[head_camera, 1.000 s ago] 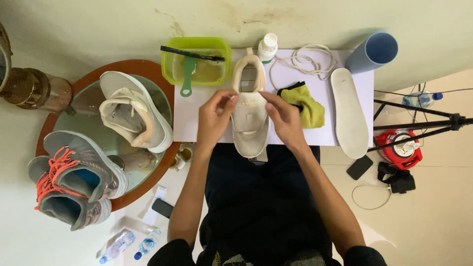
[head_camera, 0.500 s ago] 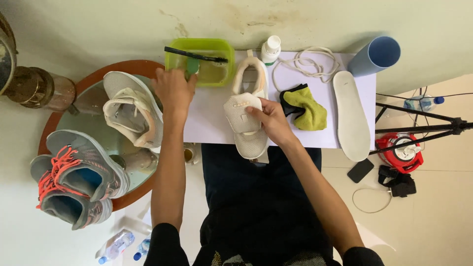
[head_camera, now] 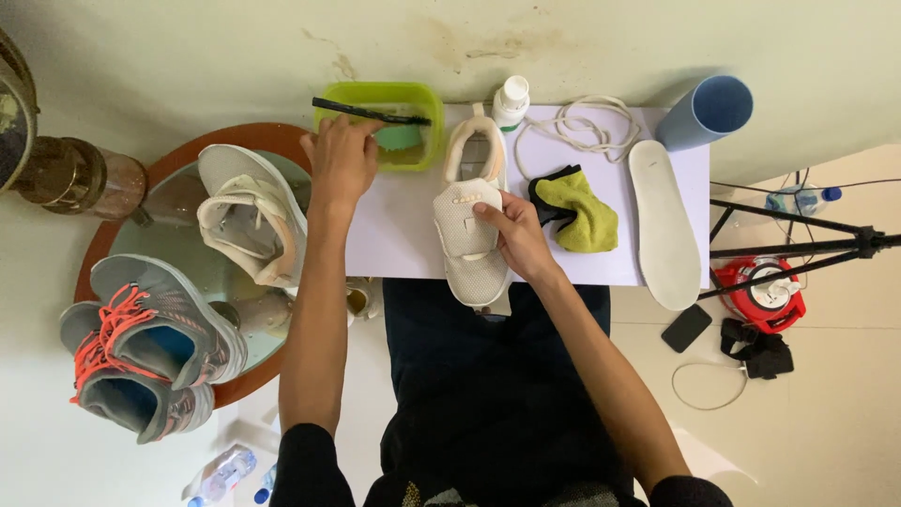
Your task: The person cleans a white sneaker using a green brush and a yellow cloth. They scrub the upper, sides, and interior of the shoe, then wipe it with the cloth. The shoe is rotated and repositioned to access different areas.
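Left hand (head_camera: 343,160) fingers pinch a black brush (head_camera: 371,114) over the green tub (head_camera: 424,98); right hand (head_camera: 514,235) grips the white shoe (head_camera: 466,221) beside a yellow cloth (head_camera: 582,214).

Cream shoe (head_camera: 472,221), green tub (head_camera: 380,125), yellow-green cloth (head_camera: 582,214), blue cup (head_camera: 706,111)

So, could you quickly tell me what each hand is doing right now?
Left hand: closed on the black brush over the green tub.
Right hand: holding the white shoe.
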